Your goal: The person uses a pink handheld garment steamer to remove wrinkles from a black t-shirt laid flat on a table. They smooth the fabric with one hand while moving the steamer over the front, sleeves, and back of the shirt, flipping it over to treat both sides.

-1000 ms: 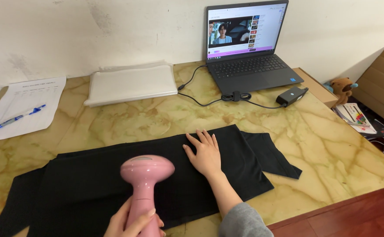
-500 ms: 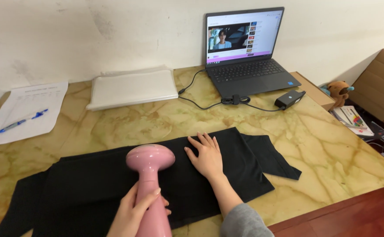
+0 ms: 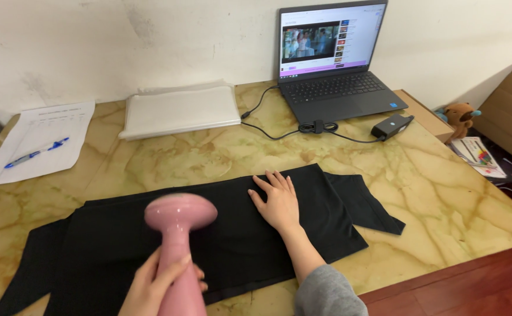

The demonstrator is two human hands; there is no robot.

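Fingers (image 3: 150, 275) of left hand (image 3: 156, 287) wrapped round pink plastic garment steamer (image 3: 179, 234), head over black fabric garment (image 3: 209, 246). Right hand (image 3: 276, 202) flat, fingers slightly spread, pressing garment onto yellow marble worktop (image 3: 443, 187). Beyond: white folded stack (image 3: 180, 110), open laptop (image 3: 335, 64).

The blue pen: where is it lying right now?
In the head view, the blue pen lies on the white paper sheet at the marble table's far left, left of the clear plastic stack.

Right arm wearing soft grey sleeve (image 3: 329, 292), sleeve ending past wrist, cuff looking loose and plain. Right hand (image 3: 279, 205) showing bare, no rings, no glove. Left hand (image 3: 150, 284) showing bare too, no sleeve showing there.
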